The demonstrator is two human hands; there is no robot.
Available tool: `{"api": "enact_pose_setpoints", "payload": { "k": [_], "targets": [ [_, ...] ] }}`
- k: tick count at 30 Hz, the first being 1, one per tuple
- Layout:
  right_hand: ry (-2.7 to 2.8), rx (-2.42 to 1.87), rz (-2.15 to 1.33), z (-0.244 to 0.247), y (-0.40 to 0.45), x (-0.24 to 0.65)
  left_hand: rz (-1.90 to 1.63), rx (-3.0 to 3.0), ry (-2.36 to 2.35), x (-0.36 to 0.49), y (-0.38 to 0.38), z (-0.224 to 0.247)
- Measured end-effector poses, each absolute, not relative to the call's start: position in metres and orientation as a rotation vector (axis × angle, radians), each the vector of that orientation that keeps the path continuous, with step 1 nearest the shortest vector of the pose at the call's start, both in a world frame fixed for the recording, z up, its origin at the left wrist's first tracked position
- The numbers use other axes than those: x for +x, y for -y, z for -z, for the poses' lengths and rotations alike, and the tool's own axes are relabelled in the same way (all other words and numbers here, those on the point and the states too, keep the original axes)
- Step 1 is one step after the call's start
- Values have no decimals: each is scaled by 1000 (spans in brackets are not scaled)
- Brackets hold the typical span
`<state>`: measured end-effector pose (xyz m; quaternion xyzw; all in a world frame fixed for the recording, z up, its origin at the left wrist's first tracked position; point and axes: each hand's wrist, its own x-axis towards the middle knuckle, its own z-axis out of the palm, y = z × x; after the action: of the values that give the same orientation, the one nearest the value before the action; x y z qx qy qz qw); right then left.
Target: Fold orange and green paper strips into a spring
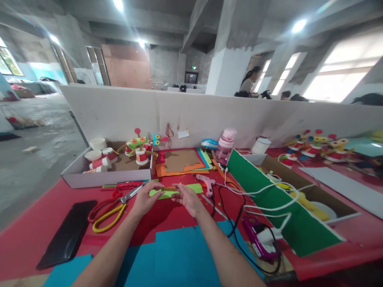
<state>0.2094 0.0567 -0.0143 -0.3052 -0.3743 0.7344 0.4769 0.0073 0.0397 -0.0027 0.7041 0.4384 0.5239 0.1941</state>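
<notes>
Between my two hands stretches a small yellow-brown coil point(168, 189), like a spring of folded paper strip. My left hand point(147, 196) pinches its left end, and my right hand point(188, 198) is closed at the right end; the fingertips partly cover both ends. Below the coil lies lime-green paper point(195, 187) on the red table cover. To the left of my left hand rest scissors point(112, 209) with red and yellow handles. A pink glue gun point(207, 183) lies just beyond my right hand, near a thin pen-like tool point(214, 205).
At back left, a box point(107, 180) holds paper cups and a cup figure point(141, 156). Coloured sheets point(182, 159) lie behind my hands. A green-sided box point(269, 199), cables and a purple power strip point(259, 241) stand right. A black phone point(68, 231) lies left; blue sheets point(176, 255) in front.
</notes>
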Motion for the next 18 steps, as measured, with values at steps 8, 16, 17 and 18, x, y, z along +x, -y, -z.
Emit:
{"api": "enact_pose_setpoints", "payload": {
  "k": [8, 16, 17, 18],
  "targets": [
    [1079, -822, -1649, 15, -53, 205, -1354, 1699, -1105, 13, -36, -3],
    [1354, -828, -1300, 14, -59, 213, -1184, 1329, -1030, 17, -33, -4],
    [1391, -822, -1290, 14, -58, 212, -1183, 1350, -1033, 18, -32, -4],
    [1419, -817, -1281, 15, -58, 211, -1190, 1372, -1040, 20, -31, -4]
  ]
}}
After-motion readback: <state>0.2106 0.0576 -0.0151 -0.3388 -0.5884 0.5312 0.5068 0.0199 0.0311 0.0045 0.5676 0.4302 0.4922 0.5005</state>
